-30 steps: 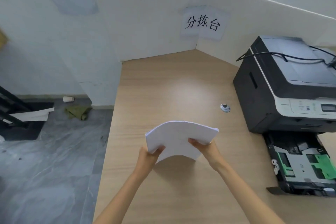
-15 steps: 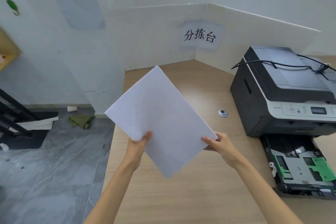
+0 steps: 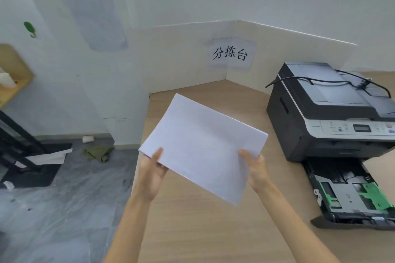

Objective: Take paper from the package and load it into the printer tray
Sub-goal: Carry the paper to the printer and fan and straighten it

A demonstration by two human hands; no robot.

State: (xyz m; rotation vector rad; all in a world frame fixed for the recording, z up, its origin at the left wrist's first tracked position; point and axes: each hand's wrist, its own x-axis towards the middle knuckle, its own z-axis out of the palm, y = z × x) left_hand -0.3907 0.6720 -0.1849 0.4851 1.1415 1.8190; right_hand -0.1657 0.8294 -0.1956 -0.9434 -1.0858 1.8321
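Observation:
I hold a stack of white paper [image 3: 203,145] above the wooden table [image 3: 192,230], tilted with its flat face toward me. My left hand [image 3: 152,175] grips its lower left edge, thumb on top. My right hand [image 3: 255,170] grips the right side, thumb on the sheet. To the right stands a black and grey printer [image 3: 327,113]. Its paper tray [image 3: 350,196] is pulled out toward me, with green guides and no paper visible inside. The paper package is not in view.
White partition boards [image 3: 181,57] wall the table's back, with a paper sign [image 3: 230,53]. A black cable [image 3: 320,80] lies over the printer lid. On the grey floor at left are a cup [image 3: 88,139], a green cloth [image 3: 98,152] and a black stand [image 3: 25,156].
The stack went from bent and low over the table to flat and raised. Since half a second ago it has turned and shifted right; both hands keep their hold. The view tilted up.

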